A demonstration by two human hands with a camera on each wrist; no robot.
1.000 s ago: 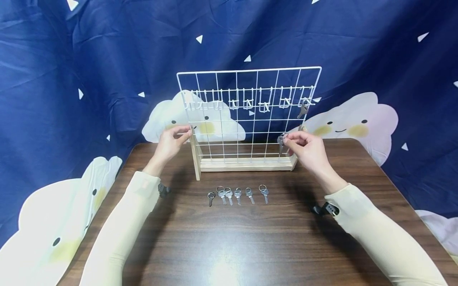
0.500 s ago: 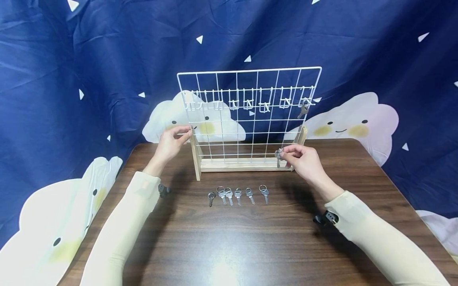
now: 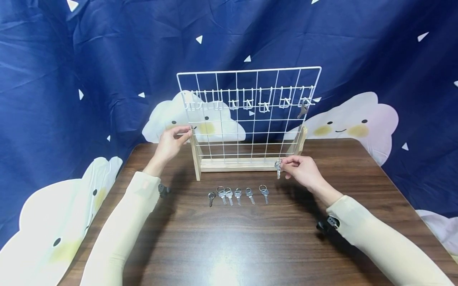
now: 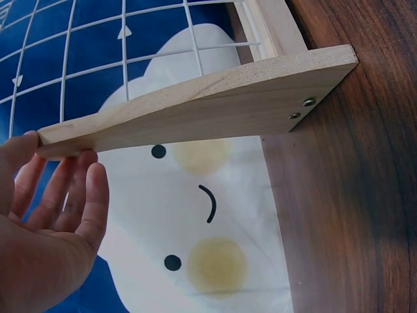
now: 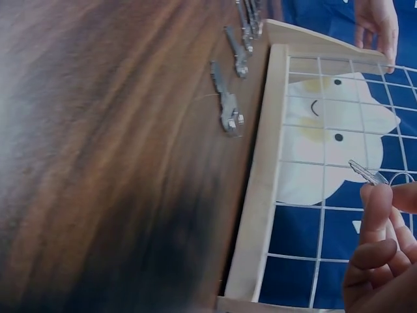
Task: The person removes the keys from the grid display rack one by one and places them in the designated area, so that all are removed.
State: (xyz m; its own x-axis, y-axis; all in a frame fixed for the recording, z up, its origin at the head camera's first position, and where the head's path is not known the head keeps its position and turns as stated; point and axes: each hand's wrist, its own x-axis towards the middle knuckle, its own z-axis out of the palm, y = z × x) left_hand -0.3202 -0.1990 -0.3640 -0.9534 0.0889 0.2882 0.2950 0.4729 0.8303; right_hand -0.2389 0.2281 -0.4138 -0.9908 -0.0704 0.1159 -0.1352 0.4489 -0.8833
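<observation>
A white wire grid rack (image 3: 252, 120) on a wooden stand is upright on the table. My left hand (image 3: 169, 143) pinches the upper end of its left wooden side piece (image 4: 195, 104) between thumb and fingers. In front of the grid's lower right, my right hand (image 3: 302, 170) pinches a silver key (image 3: 278, 170) by its ring end, blade hanging down. The right wrist view shows the same key (image 5: 366, 172) at the fingertips, part of its ring visible. One more key (image 3: 303, 111) hangs from the rightmost hook. Several keys with rings (image 3: 237, 195) lie in a row before the stand.
Several white hooks (image 3: 248, 104) run along the grid's upper part. The stand's wooden base bar (image 3: 243, 168) lies across the back of the brown table (image 3: 229, 238). Behind hangs a dark blue cloth (image 3: 125, 51) printed with clouds, close to the grid.
My right hand has moved down along the grid's right side with the key, from mid-height to the base bar. The left hand, the rack and the keys on the table have stayed put.
</observation>
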